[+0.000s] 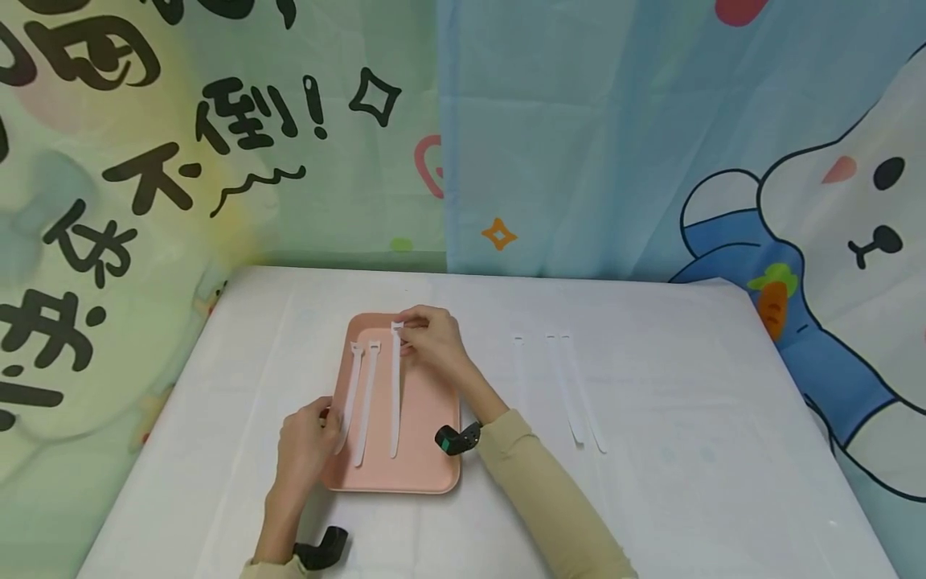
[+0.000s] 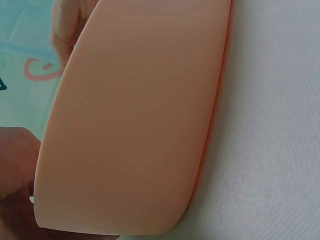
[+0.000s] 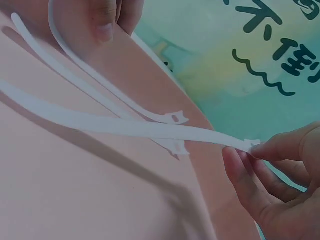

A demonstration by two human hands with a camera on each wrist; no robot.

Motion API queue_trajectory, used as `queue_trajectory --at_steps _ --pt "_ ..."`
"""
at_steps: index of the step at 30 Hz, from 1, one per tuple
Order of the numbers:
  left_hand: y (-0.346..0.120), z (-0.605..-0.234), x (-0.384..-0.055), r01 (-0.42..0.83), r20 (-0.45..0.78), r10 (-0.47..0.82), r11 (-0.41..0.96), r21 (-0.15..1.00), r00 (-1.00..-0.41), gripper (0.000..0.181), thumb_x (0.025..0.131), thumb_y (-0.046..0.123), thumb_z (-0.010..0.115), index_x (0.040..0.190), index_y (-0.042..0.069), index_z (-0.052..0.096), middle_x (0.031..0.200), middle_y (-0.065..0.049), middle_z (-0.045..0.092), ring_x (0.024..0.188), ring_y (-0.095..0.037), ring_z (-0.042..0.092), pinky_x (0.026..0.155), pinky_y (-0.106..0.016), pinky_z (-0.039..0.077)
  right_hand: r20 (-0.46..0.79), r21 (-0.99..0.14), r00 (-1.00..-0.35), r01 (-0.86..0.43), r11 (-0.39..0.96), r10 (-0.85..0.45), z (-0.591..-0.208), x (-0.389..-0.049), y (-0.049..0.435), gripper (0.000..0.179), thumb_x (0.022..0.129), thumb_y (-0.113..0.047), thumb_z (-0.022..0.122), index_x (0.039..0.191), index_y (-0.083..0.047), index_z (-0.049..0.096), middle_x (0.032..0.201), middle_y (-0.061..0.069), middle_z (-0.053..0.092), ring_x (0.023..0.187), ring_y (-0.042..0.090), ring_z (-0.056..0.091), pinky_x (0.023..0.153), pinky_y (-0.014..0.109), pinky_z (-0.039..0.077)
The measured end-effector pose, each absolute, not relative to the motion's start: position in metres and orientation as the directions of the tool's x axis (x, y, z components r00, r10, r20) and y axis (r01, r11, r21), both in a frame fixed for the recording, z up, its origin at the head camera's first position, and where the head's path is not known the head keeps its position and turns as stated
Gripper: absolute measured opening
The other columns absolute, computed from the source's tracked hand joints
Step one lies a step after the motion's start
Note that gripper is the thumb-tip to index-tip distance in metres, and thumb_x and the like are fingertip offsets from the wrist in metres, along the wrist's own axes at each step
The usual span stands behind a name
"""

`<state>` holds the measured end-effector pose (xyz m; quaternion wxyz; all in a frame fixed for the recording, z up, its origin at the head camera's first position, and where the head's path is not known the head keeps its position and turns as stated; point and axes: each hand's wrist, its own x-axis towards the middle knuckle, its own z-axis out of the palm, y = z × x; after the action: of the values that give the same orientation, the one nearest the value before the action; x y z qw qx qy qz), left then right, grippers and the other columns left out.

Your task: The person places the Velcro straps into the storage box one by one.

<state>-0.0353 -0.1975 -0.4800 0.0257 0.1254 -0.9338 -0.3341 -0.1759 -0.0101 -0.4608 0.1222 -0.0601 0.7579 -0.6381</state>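
On the white table lies a pink tray [image 1: 427, 474] holding white straps with slotted heads, which look like cable ties. My right hand [image 1: 434, 342] pinches one white cable tie [image 1: 395, 394] by its head between thumb and fingertips, at the tray's far end. In the right wrist view this tie [image 3: 150, 130] slants above two others, its shadow on the tray floor. Those two, a left tie [image 1: 350, 394] and a middle tie [image 1: 368, 402], lie lengthwise in the tray. My left hand [image 1: 307, 438] grips the tray's left rim, thumb inside, close to the left tie's lower end.
Several more white ties [image 1: 567, 386] lie on the white tablecloth [image 1: 673, 450] right of the tray, barely standing out from it. A printed curtain [image 1: 550, 145] hangs behind the table's far edge. Black wrist cameras [image 1: 457, 439] sit at both wrists.
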Motion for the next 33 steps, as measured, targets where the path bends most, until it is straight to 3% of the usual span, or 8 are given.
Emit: queue_trajectory --at_steps 10,20,33 --pt "-0.197 -0.479 -0.035 -0.222 -0.04 -0.256 0.737 0.638 -0.966 0.031 0.098 0.005 0.057 0.121 -0.011 0.068 0.098 -0.027 0.074 0.083 -0.037 0.074 0.068 -0.048 0.059 -0.125 -0.982 -0.951 0.078 0.172 -0.283 -0.47 -0.183 -0.021 0.019 0.096 -0.001 0.066 0.113 0.005 0.072 0.097 0.026 0.073 0.083 0.05 0.071 0.075 0.052 0.06" --pt "-0.197 -0.483 -0.034 -0.215 -0.036 -0.252 0.734 0.644 -0.967 0.031 0.098 0.005 0.056 0.12 -0.012 0.068 0.097 -0.027 0.075 0.083 -0.037 0.074 0.068 -0.047 0.059 -0.177 -0.975 -0.951 0.134 0.176 -0.255 -0.486 -0.186 -0.027 0.021 0.094 0.002 0.064 0.113 0.004 0.072 0.094 0.02 0.071 0.08 0.047 0.072 0.07 0.045 0.062" --pt "-0.197 -0.481 -0.033 -0.22 -0.035 -0.26 0.731 0.646 -0.965 0.03 0.098 0.005 0.057 0.12 -0.011 0.069 0.099 -0.027 0.075 0.084 -0.037 0.075 0.069 -0.049 0.059 -0.195 -0.961 -0.949 0.135 0.241 -0.246 -0.497 -0.183 -0.029 0.021 0.094 0.001 0.065 0.112 0.001 0.075 0.099 0.017 0.073 0.073 0.028 0.073 0.065 0.031 0.061"
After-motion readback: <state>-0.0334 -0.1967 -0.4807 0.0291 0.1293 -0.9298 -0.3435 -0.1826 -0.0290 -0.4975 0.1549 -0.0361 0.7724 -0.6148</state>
